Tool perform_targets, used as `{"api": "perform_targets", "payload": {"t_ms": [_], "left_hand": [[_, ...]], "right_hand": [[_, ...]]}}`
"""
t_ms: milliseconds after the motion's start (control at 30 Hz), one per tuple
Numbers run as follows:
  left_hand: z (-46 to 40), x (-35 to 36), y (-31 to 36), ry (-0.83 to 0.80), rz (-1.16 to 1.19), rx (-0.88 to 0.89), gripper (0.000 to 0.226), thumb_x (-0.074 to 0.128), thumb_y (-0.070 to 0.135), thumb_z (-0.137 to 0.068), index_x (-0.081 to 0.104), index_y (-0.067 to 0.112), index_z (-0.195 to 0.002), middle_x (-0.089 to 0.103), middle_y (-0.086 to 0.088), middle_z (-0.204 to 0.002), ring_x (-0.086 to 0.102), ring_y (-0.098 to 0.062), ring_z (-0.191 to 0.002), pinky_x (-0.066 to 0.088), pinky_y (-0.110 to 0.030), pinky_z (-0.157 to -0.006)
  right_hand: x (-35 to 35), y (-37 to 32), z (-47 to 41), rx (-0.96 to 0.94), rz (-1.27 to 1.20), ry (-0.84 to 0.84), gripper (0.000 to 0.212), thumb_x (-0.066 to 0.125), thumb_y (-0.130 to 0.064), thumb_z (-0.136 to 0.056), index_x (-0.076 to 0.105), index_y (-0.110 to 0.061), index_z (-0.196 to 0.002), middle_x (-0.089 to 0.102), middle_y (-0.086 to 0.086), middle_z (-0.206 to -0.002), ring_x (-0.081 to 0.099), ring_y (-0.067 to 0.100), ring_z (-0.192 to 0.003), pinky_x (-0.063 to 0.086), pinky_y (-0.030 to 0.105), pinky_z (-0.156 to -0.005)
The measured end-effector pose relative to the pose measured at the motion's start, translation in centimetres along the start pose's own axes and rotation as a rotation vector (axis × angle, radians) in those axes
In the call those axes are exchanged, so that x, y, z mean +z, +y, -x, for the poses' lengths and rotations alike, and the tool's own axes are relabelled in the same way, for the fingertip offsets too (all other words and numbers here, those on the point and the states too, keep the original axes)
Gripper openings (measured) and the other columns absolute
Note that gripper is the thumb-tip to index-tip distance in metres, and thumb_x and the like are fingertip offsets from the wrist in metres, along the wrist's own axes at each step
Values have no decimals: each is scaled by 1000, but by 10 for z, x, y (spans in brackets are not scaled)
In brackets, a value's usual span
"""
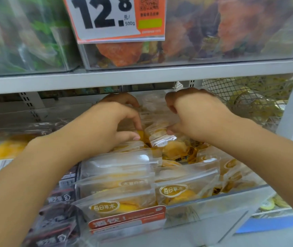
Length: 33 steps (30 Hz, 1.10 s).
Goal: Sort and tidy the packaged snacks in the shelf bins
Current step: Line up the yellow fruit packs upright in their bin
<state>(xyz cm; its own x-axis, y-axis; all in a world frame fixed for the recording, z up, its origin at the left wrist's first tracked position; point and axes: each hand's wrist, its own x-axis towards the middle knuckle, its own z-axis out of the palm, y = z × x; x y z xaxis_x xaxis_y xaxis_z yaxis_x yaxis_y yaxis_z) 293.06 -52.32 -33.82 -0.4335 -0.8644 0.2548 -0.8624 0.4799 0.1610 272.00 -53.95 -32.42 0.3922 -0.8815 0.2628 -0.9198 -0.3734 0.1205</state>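
While both hands (153, 122) pinch it, snack pouch (160, 138) lies tilted, sealed edge toward camera.

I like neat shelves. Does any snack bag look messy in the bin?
Yes. Behind the neat front rows of dried-fruit pouches, the pouches at the back lie tilted and jumbled. The left hand and right hand reach there, each pinching a pouch.
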Motion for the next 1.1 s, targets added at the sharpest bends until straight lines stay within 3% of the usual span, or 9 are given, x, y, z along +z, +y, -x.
{"api": "perform_targets", "payload": {"t_ms": [167, 233, 333, 400, 533, 633, 800, 967, 1100], "left_hand": [[20, -18, -1, 128, 162, 47, 25, 76, 59, -63, 69, 35, -62, 59, 11, -53, 54, -1, -54, 36, -14, -49], [26, -24, -6, -16, 167, 11, 36, 68, 69, -60, 75, 33, -62, 66, 15, -57, 62, -3, -56, 45, -16, -53], [31, -26, -16, -186, 57, -6, 24, 74, 61, -69, 78, 37, -72, 69, 24, -66, 65, 5, -68, 50, -16, -63], [31, -24, -19, -188, -11, 31, 8, 78, 45, -79, 77, 37, -75, 68, 23, -70, 63, 6, -71, 50, -19, -67], [30, -14, -15, 2, 16, 19, 13, 65, 37, -90, 68, 33, -79, 63, 20, -64, 60, 3, -70, 40, -13, -59], [27, -8, -6, 90, 138, -7, 16, 59, 31, -95, 57, 32, -80, 66, 14, -66, 62, 0, -61, 48, -23, -55], [18, -4, 11, 62, 428, -48, 14, 60, 25, -96, 61, 23, -82, 68, 8, -76, 67, -7, -61, 55, -24, -49], [13, -10, 8, -126, 349, -39, 44, 61, 75, -73, 69, 40, -100, 72, 18, -86, 66, 2, -74, 54, -23, -69], [12, -18, 11, -297, 326, -97, 48, 60, 75, -65, 74, 42, -98, 72, 27, -89, 67, 8, -83, 55, -27, -86]], "right_hand": [[0, -6, 6, -13, -2, 133, 42, 72, -32, -82, 38, -19, -61, 42, -3, -61, 50, 25, -67, 41, 31, -62], [-6, -6, 7, -31, -261, -58, 39, 74, -42, -84, 58, -17, -59, 59, -2, -57, 59, 17, -63, 49, 29, -64], [-6, -11, 8, -126, -805, -455, 17, 82, -33, -78, 76, -19, -85, 76, 1, -80, 73, 18, -80, 61, 36, -80], [3, -13, 5, -189, -862, -450, 25, 86, -24, -73, 72, -16, -93, 76, 2, -90, 73, 21, -86, 60, 43, -84], [9, -14, -2, -144, -926, -409, 39, 90, -25, -66, 66, -14, -94, 76, 8, -89, 73, 26, -81, 62, 44, -78], [8, -11, 1, -169, -875, -382, 47, 92, -27, -63, 63, -17, -99, 76, 2, -90, 74, 18, -72, 62, 39, -70], [11, -5, 0, -148, -845, -233, 24, 86, -20, -75, 68, -7, -81, 75, 8, -73, 73, 19, -65, 62, 41, -61], [4, 6, 6, -239, -702, -196, 34, 78, -15, -84, 52, -10, -62, 69, 9, -64, 72, 12, -63, 59, 30, -60], [-9, 31, 13, -196, -533, -253, 45, 75, -15, -87, 38, -13, -61, 57, 11, -59, 71, 4, -64, 58, 36, -57]]}}
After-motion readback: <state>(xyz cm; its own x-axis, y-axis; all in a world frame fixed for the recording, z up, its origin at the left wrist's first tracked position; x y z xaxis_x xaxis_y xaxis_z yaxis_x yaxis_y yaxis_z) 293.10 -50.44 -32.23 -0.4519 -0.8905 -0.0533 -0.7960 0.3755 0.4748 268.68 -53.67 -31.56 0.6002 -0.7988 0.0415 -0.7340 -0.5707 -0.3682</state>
